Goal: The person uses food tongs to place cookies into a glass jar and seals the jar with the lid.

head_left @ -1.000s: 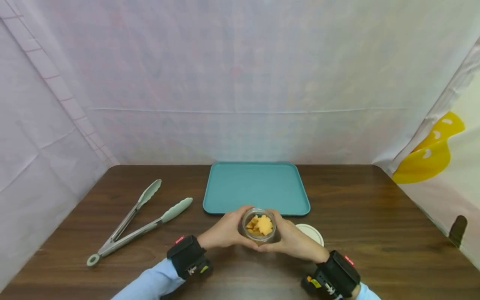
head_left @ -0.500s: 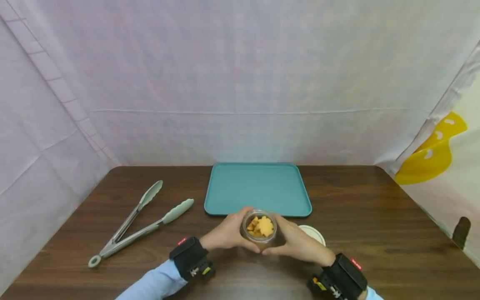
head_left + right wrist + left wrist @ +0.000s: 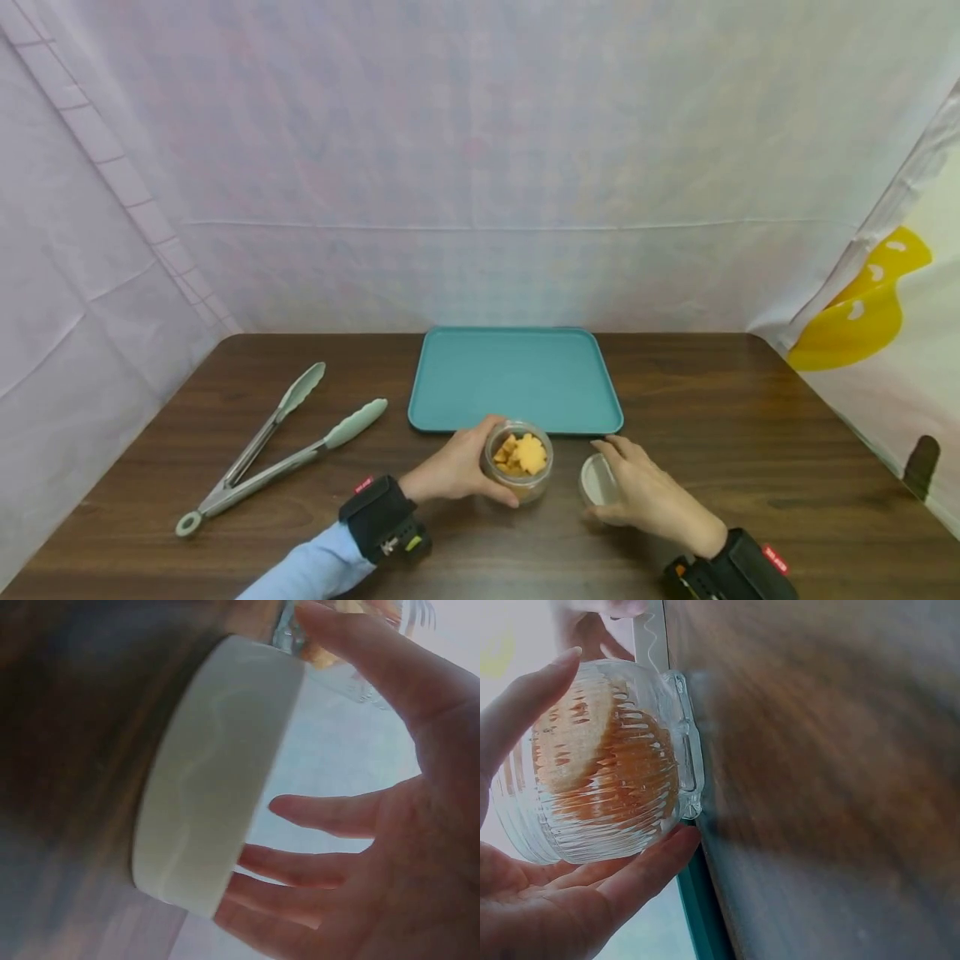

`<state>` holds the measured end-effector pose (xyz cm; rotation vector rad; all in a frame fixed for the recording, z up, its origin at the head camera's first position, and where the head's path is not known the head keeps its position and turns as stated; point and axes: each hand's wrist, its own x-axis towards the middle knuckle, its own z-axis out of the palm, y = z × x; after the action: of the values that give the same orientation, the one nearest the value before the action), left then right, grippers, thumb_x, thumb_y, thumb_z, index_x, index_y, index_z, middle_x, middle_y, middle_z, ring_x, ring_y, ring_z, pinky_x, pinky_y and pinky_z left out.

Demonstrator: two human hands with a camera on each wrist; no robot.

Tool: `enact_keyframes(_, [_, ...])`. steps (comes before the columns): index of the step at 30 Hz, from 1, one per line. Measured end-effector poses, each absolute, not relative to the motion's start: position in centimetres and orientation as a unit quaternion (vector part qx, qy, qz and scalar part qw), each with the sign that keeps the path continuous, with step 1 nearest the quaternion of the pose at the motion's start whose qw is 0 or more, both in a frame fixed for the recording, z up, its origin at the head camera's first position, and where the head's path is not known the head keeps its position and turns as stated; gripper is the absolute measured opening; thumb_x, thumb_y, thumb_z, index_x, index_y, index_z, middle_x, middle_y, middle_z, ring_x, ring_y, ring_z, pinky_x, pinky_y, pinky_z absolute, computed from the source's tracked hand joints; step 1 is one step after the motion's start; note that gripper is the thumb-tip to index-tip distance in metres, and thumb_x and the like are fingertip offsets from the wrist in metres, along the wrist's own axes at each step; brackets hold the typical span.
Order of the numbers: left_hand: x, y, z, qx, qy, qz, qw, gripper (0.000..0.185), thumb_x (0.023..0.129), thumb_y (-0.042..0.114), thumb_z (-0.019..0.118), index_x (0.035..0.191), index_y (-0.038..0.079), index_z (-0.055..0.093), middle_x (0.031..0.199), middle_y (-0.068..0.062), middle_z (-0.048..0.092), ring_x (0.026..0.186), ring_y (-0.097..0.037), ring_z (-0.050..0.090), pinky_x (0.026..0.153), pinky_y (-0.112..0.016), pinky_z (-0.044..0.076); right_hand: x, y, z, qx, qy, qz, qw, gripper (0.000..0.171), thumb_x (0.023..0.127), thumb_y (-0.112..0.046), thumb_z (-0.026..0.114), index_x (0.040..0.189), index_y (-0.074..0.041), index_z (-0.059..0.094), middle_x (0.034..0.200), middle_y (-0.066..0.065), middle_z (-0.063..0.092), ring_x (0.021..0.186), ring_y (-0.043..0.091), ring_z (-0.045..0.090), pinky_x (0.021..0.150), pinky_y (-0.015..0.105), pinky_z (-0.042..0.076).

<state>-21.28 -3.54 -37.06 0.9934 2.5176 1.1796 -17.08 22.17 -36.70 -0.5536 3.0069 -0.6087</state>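
Ribbed clear glass jar (image 3: 519, 461) of orange star-shaped pieces (image 3: 521, 452) sits on the dark wood-grain surface (image 3: 750, 417), just near of the flat teal tray (image 3: 516, 378), with your left hand (image 3: 457, 467) curled round its side. Your right hand (image 3: 645, 493) has fingers round the smooth round white lid (image 3: 596, 482), tipped up on edge. That lid's slick plastic, so a loose grip could let it roll off. Glass is heavy and open-topped; nudge it and the pieces spill. Metal tongs with pale green tips (image 3: 279, 440) lie far left.
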Motion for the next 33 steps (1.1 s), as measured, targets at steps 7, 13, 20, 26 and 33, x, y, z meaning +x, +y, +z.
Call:
enact_keyframes(7, [-21.5, -3.5, -37.4, 0.335, 0.851, 0.395, 0.088, 0.085, 0.061, 0.028, 0.082, 0.129, 0.003, 0.037, 0.122, -0.011, 0.05, 0.109, -0.024, 0.049, 0.091, -0.037, 0.039, -17.0, 22.4, -37.1, -0.175, 0.965, -0.191, 0.029, 0.091, 0.058, -0.042, 0.08, 0.125, 0.008, 0.042, 0.117, 0.029, 0.045, 0.095, 0.037, 0.05, 0.064, 0.04, 0.047])
enact_keyframes(13, [-21.5, -3.7, -37.4, 0.329, 0.85, 0.399, 0.097, 0.082, 0.062, 0.028, 0.081, 0.128, 0.005, 0.038, 0.121, -0.009, 0.051, 0.109, -0.022, 0.05, 0.09, -0.035, 0.039, -17.1, 22.1, -37.2, -0.177, 0.968, -0.18, 0.01, 0.085, 0.059, -0.039, 0.08, 0.121, 0.007, 0.047, 0.106, 0.022, 0.051, 0.087, 0.028, 0.05, 0.061, 0.035, 0.047])
enact_keyframes(20, [-21.5, -3.8, -37.3, 0.327, 0.851, 0.398, 0.102, 0.08, 0.064, 0.027, 0.081, 0.128, 0.006, 0.039, 0.121, -0.008, 0.052, 0.108, -0.021, 0.05, 0.09, -0.033, 0.039, -17.2, 21.3, -36.5, -0.187, 0.963, -0.189, -0.054, 0.082, 0.062, -0.039, 0.078, 0.123, 0.007, 0.046, 0.102, 0.021, 0.054, 0.074, 0.02, 0.055, 0.053, 0.025, 0.045])
enact_keyframes(26, [-21.5, -3.7, -37.3, 0.328, 0.852, 0.395, 0.101, 0.079, 0.063, 0.027, 0.081, 0.128, 0.006, 0.04, 0.12, -0.008, 0.053, 0.107, -0.02, 0.051, 0.089, -0.031, 0.039, -17.3, 20.6, -35.2, -0.209, 0.953, -0.198, -0.093, 0.076, 0.065, -0.038, 0.076, 0.122, 0.004, 0.048, 0.102, 0.019, 0.055, 0.075, 0.021, 0.056, 0.053, 0.022, 0.045])
enact_keyframes(33, [-21.7, -3.6, -37.5, 0.323, 0.851, 0.4, 0.105, 0.08, 0.063, 0.028, 0.081, 0.128, 0.007, 0.04, 0.12, -0.007, 0.053, 0.107, -0.02, 0.051, 0.088, -0.03, 0.04, -17.5, 20.5, -34.2, -0.202, 0.952, -0.219, -0.069, 0.078, 0.067, -0.037, 0.075, 0.126, 0.002, 0.045, 0.107, 0.021, 0.053, 0.077, 0.021, 0.056, 0.053, 0.022, 0.045])
